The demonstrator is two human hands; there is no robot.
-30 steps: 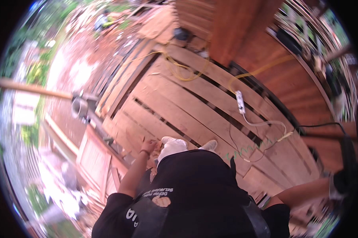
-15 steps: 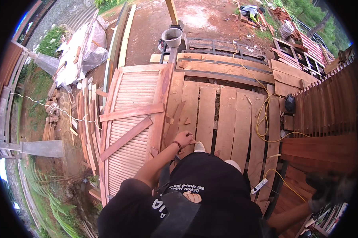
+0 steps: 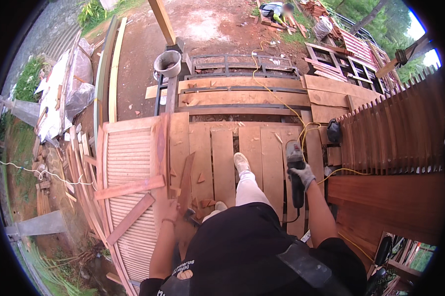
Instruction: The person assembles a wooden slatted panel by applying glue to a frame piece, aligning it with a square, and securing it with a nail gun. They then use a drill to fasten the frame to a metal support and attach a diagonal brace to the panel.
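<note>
My right hand (image 3: 305, 175), in a grey work glove, is closed around the dark body of an angle grinder (image 3: 297, 193). The tool hangs above the deck boards, its guarded head pointing away from me and its cord trailing from the near end. My left hand (image 3: 170, 210) is bare and lowered beside the right edge of a louvred wooden panel (image 3: 129, 160); its fingers are too indistinct to read. Across the panel lie two loose wood strips (image 3: 130, 187). Close to my left hand are a dark metal object (image 3: 191, 216) and a long offcut (image 3: 185, 180).
Small wood scraps lie on the gapped deck boards (image 3: 222, 153). A yellow cord (image 3: 280, 101) crosses them. At right stands a slatted wooden panel (image 3: 380, 133); a grey bucket (image 3: 168, 63) rests by a post ahead. Another person (image 3: 277, 11) crouches far off among timber.
My right hand has brought the angle grinder from the lower right to over the deck. My left hand has moved back and left to the panel's edge. One foot has stepped ahead.
</note>
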